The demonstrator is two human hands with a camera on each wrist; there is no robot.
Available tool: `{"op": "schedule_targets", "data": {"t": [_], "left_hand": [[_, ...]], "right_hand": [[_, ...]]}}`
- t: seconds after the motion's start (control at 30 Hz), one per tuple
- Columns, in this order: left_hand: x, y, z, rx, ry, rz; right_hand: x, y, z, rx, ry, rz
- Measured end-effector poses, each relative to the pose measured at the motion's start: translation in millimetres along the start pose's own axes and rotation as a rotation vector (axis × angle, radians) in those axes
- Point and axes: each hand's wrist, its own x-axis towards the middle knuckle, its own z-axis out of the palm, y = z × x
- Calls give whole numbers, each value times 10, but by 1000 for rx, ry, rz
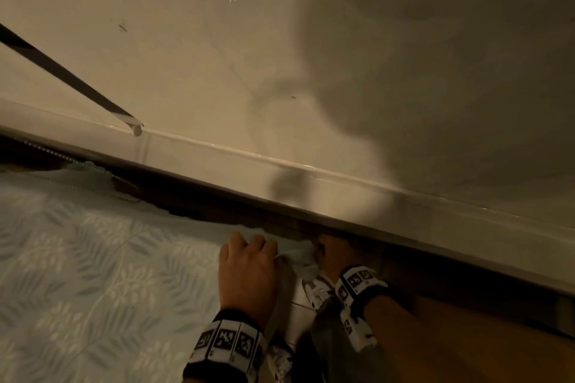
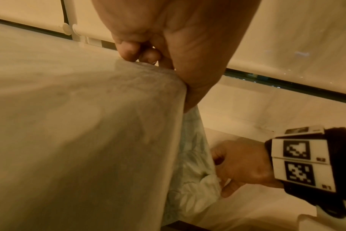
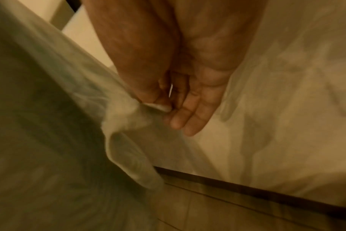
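A pale green sheet (image 1: pixel 93 258) with a leaf print covers the mattress at lower left. My left hand (image 1: pixel 255 246) lies on its far right corner, fingers curled over the edge and gripping the fabric. In the left wrist view those fingers (image 2: pixel 128 51) hook over the rounded mattress corner (image 2: pixel 89 125), and the sheet (image 2: pixel 190 156) hangs down its side. My right hand (image 1: pixel 323 253) sits just right of the corner and pinches the bunched sheet edge. In the right wrist view, thumb and forefinger of that hand (image 3: pixel 164 106) hold the sheet's (image 3: pixel 120 118) hem while the other fingers stay straight.
A glossy cream wall panel (image 1: pixel 342 40) with a ledge (image 1: pixel 311 183) runs diagonally close behind the bed. A dark strap (image 1: pixel 62 71) slants down at the left. A wooden frame (image 1: pixel 451 336) shows at the lower right, with pale floor tile (image 1: pixel 300 311) between my arms.
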Motion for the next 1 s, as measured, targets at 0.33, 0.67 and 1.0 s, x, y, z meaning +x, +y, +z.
{"op": "schedule_targets", "data": {"t": [0.33,0.67,1.0], "left_hand": [[-15,24,37,-16,2,-71],[-11,46,18,-5,3,-71],[-19,58,80,-24,56,-92]], "right_hand": [[-168,-155,-82,421,-98,199],[27,206,-105,626,178,216],[-136,127,292,499,-152,-39]]}}
